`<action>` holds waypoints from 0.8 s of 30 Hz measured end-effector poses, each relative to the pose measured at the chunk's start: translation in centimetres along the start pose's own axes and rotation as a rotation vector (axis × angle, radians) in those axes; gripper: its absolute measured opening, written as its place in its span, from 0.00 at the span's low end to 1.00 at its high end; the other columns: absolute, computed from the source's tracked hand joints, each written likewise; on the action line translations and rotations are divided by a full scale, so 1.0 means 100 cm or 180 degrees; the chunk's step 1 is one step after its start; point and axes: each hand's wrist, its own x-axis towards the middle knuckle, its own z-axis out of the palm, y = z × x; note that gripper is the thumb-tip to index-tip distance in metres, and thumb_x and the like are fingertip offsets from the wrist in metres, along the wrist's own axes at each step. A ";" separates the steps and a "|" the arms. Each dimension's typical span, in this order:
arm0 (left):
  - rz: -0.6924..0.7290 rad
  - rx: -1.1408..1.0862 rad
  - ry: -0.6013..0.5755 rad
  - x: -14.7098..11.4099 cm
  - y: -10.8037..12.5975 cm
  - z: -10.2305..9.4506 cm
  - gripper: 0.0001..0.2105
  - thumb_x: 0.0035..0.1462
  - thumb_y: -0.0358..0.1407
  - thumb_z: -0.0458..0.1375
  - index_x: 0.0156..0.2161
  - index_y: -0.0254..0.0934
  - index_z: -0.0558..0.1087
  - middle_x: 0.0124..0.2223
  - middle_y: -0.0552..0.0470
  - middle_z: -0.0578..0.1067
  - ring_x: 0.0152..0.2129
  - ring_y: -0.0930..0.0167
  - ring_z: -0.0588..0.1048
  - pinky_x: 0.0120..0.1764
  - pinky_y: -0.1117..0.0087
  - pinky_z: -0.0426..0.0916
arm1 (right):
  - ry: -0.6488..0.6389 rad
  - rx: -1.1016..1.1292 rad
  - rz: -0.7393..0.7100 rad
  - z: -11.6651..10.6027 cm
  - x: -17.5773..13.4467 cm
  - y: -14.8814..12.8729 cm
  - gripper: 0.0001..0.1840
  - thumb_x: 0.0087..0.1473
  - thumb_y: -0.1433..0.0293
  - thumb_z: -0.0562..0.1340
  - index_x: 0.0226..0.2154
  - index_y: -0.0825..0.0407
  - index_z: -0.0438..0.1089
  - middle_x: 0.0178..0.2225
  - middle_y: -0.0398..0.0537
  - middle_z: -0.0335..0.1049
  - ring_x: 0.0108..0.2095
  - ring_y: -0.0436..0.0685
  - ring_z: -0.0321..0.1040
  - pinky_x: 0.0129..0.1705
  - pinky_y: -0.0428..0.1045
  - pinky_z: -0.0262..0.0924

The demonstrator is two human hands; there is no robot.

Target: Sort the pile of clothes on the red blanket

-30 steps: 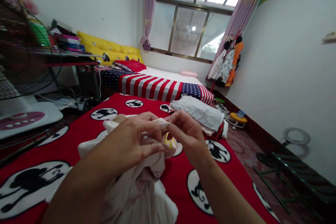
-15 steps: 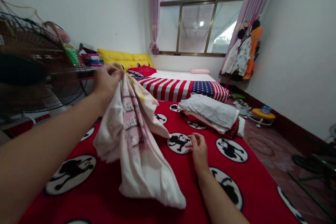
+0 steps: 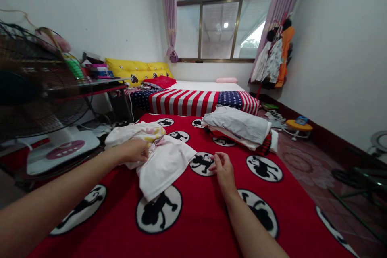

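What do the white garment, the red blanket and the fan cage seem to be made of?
Garment: soft, matte woven or knit cloth, probably cotton; it crumples and drapes under the left hand.
Blanket: plush, matte fleece, judging by its fuzzy printed surface.
Fan cage: thin dark metal wire, apparently; the fine ribs suggest so.

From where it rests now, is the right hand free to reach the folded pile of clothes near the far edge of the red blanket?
Probably yes. The right hand lies empty on the red blanket, and only bare blanket separates it from the folded pile just beyond.
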 end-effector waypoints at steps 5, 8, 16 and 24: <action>0.0449 -0.0071 0.0930 0.034 0.084 0.002 0.11 0.54 0.40 0.54 0.33 0.41 0.79 0.39 0.46 0.78 0.37 0.62 0.75 0.39 0.65 0.66 | -0.0004 -0.0246 -0.0073 0.000 0.003 0.006 0.24 0.49 0.51 0.61 0.39 0.53 0.64 0.34 0.47 0.72 0.19 0.49 0.67 0.21 0.45 0.61; 0.0548 -0.1229 0.1262 0.060 0.126 0.041 0.10 0.56 0.38 0.55 0.37 0.39 0.78 0.38 0.47 0.78 0.36 0.66 0.75 0.43 0.67 0.67 | -0.0103 -0.0334 -0.0072 -0.001 0.003 0.010 0.22 0.48 0.53 0.62 0.37 0.53 0.63 0.33 0.47 0.70 0.21 0.50 0.68 0.23 0.46 0.64; 0.0260 -0.1896 0.1402 0.074 0.130 0.140 0.08 0.55 0.33 0.56 0.37 0.36 0.77 0.39 0.46 0.77 0.39 0.65 0.74 0.48 0.63 0.67 | -0.0703 -0.1367 0.0171 -0.012 0.046 -0.007 0.13 0.43 0.62 0.63 0.30 0.55 0.69 0.23 0.44 0.71 0.16 0.51 0.66 0.18 0.45 0.59; 0.0091 -0.2754 0.1559 0.074 0.124 0.138 0.09 0.58 0.34 0.53 0.39 0.38 0.76 0.39 0.48 0.77 0.37 0.68 0.75 0.43 0.67 0.69 | 0.0546 -0.3098 -0.0367 -0.085 0.176 -0.083 0.14 0.47 0.73 0.60 0.39 0.57 0.71 0.38 0.58 0.73 0.40 0.60 0.69 0.40 0.51 0.59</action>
